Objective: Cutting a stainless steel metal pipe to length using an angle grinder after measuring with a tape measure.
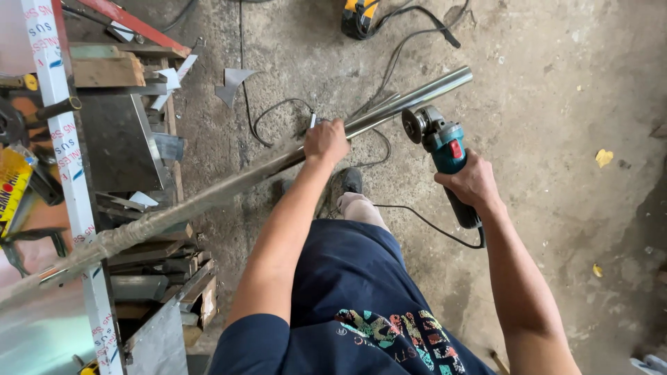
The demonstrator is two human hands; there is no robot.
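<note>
A long shiny metal tube (389, 111) runs slantwise across the whole scene, its wrapped lower end resting on the cluttered rack (132, 229) of offcuts and steel plates well to the left of both grips, its bare open end jutting out over the concrete floor (556, 139) just beyond the right-hand tool. The left hand (325, 141) has its grip closed round the tube from above, fingers wrapped over it, about two thirds of the way towards the open end. The bare polished stretch lies ahead of that grip; the part clad in cloudy film lies behind it.

The right hand (474, 182) holds a teal angle grinder (445, 149) by its body, the grip tight around the handle with the thumb on top. The grinder's disc (415, 125) sits ahead of that grip, just beside the tube and below it; whether disc and tube touch I cannot tell. The grinder's black cord (424, 222) trails from behind the right grip back across the floor towards the person's leg.

Beyond the left grip, further black cables (278, 111) loop on the floor under the tube. Far ahead of both grips lies a yellow and black tool (358, 15). A dry yellow leaf (604, 157) lies well to the right of the right grip.
</note>
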